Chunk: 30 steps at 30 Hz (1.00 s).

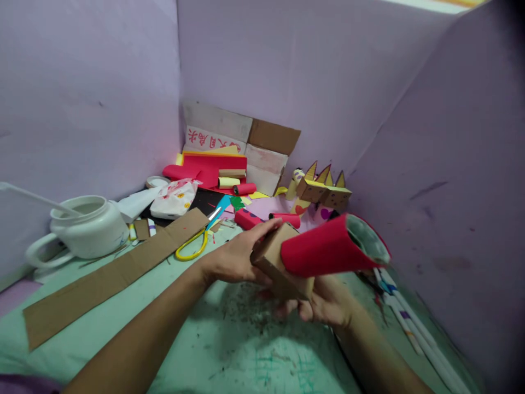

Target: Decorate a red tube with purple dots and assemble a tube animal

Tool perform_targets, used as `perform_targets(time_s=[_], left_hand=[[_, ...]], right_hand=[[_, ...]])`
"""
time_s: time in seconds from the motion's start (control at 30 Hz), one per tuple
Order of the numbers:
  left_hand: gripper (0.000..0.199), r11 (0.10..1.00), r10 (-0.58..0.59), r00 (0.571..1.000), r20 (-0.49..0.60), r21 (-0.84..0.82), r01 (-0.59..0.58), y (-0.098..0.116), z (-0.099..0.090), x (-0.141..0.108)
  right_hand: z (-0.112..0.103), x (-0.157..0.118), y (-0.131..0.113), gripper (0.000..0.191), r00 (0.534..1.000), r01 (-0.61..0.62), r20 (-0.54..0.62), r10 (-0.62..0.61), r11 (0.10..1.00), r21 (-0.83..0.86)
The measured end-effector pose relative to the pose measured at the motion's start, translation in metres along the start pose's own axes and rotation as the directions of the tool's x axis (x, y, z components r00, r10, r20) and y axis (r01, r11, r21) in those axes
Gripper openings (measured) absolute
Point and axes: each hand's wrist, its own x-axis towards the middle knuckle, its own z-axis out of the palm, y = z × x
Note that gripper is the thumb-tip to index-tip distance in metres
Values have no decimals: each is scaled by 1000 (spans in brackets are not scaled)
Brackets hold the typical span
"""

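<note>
Above the green cloth, a small brown cardboard box (pixel 283 262) is held in the air with a red paper-covered tube (pixel 324 249) joined to it. The tube's open end points up and to the right. My left hand (pixel 240 254) grips the box from the left, its thumb along the top edge. From below and the right, my right hand (pixel 324 303) supports the box, its fingers bent around the underside. Parts of both hands' fingers are hidden behind the box or blurred.
Yellow-handled scissors (pixel 192 246) and a long cardboard strip (pixel 115 282) lie left, near a white pot (pixel 88 227). Red tubes (pixel 248 219), a cardboard sheet (pixel 268 156) and cardboard figures (pixel 324 189) are behind. White tubes (pixel 414 323) lie right. Walls enclose the surface.
</note>
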Motion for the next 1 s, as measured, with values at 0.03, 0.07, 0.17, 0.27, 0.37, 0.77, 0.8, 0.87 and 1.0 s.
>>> perform_targets(time_s=[0.03,0.07,0.17,0.27,0.37,0.77,0.8,0.87,1.0], left_hand=[[99,998,-28,999,-43,-50,25,-2,-1,1],[99,994,-55,995,-87,-100,47,-4,-1,2],[94,957,-136,967,-217,-283,71,-14,-3,5],[86,921,-190,915,-357,-389,39,-26,-3,9],[80,921,-195,881,-432,-390,12,-33,-3,11],[85,959,-208,802,-560,-279,54,-32,1,11],[86,959,-209,799,-564,-277,55,-33,2,12],[87,960,-210,795,-569,-275,57,-37,2,12],[92,989,-127,792,-597,-137,55,-39,5,10]], right_hand=[[-2,-1,-3,60,996,-89,12,89,996,-16],[-4,-2,-7,67,984,-176,4,176,984,-32],[-23,-6,-16,73,936,-134,-348,55,969,-208],[-51,-12,-22,58,590,-137,-674,-445,768,-626],[-70,-16,-25,57,529,-426,-646,-550,487,-763],[-59,-13,-18,52,690,-648,-634,-350,91,-756],[-60,-13,-17,53,693,-648,-635,-342,90,-756],[-60,-12,-17,55,700,-642,-630,-335,89,-761],[-59,-11,-16,54,692,-657,-642,-330,81,-750]])
